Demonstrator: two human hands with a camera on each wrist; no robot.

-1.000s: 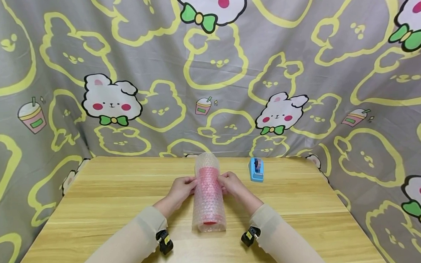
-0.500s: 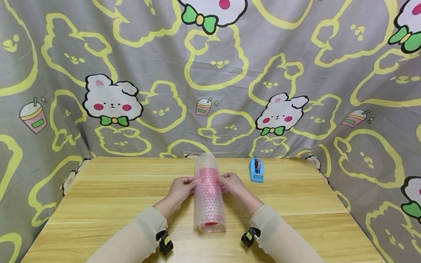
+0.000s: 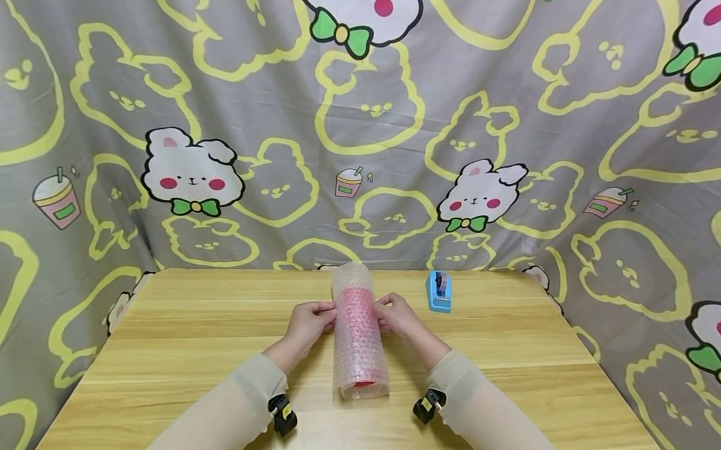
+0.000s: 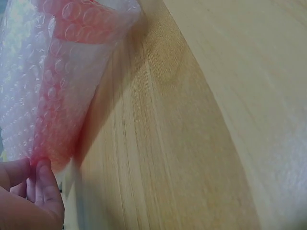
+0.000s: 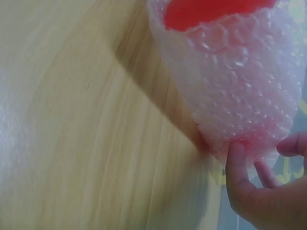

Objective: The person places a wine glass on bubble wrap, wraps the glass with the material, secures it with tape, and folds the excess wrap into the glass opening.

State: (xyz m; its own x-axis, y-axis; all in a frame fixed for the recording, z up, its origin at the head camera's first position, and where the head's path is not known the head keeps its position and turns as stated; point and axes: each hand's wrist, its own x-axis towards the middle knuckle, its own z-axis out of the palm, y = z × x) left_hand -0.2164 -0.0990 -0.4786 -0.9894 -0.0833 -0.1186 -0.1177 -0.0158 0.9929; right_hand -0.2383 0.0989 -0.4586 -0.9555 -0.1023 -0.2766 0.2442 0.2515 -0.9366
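Table (image 3: pixel 191 337): wood-grained, bubble wrap (image 3: pixel 356 357) lying lengthwise across its middle.
Bubble wrap: rolled around a red object (image 5: pixel 216 14); press both sides evenly to keep it snug.
Left hand (image 3: pixel 307 326): thumb and fingers nearly together, pinching the left side.
Right hand (image 3: pixel 399 317): fingers curled, thumb apart, gripping the right side.
Tape dispenser (image 3: pixel 440 292): blue, near the right hand.

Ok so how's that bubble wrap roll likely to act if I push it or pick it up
The bubble wrap roll would probably roll if pushed sideways, being tube-shaped. Lifted, its ends may squash easily, since see-through wrap reaches past the red thing inside.
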